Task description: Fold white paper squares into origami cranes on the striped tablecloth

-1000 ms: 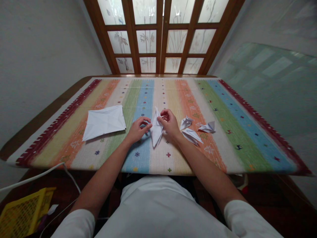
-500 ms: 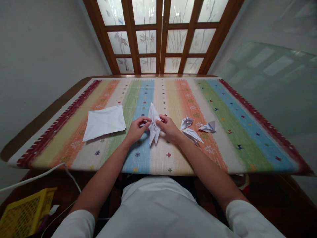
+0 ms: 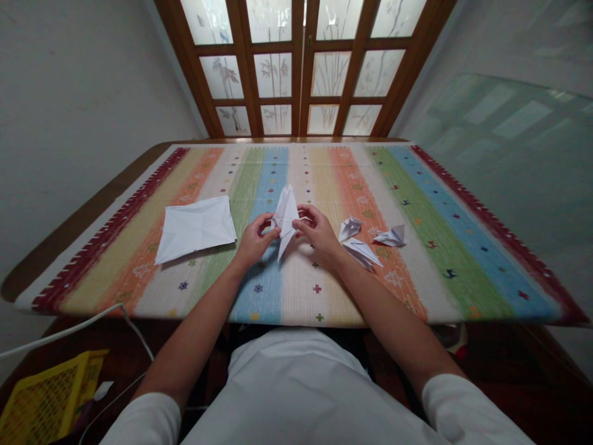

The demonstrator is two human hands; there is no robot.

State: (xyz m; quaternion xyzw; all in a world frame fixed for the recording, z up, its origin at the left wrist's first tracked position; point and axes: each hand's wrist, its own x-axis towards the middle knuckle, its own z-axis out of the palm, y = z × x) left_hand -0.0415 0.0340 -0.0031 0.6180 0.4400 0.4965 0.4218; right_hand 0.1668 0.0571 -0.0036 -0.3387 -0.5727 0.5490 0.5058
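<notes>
A white, partly folded paper figure (image 3: 285, 216) with long points is held upright just above the striped tablecloth (image 3: 417, 247). My left hand (image 3: 252, 241) pinches its left side. My right hand (image 3: 317, 233) pinches its right side, fingers curled. To the left, beside my left hand, lies a creased white paper sheet (image 3: 194, 227), flat on the cloth. Three small folded paper pieces (image 3: 364, 238) lie to the right of my right hand.
The table runs back to a wooden-framed glass door (image 3: 296, 68). A white cable (image 3: 69, 330) hangs off the near left edge. On the floor at the lower left sits a yellow crate (image 3: 41, 398). A glass pane (image 3: 500, 142) leans at the right wall.
The folded figure has been lifted off the cloth and turned a little to the left between both hands; its points stand higher now. The other papers have not moved.
</notes>
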